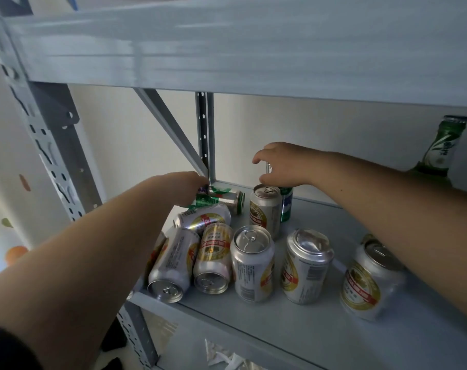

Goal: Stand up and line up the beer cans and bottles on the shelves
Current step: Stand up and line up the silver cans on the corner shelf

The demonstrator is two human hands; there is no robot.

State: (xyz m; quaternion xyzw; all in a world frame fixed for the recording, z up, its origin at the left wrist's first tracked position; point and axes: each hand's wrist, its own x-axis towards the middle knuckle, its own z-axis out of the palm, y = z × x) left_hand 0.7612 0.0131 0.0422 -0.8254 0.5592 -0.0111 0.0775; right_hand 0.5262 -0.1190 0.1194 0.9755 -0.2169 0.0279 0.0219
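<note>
Several silver-and-gold beer cans sit on the grey shelf [294, 327]. Some stand upright, such as the front middle can [252, 263]; others lie on their sides at the left [173, 263]. My left hand [185, 186] reaches to the back left corner onto a lying green-and-silver can [224, 198]; its fingers are hidden. My right hand [277, 164] curls over the top of an upright green can [286, 204] at the back. A green glass bottle [440, 145] stands at the far right, behind my right forearm.
The upper shelf board [240, 46] hangs close above the cans. A perforated grey upright [205, 134] and a diagonal brace [171, 132] stand at the back left corner. Crumpled white paper [221, 356] lies on the lower level.
</note>
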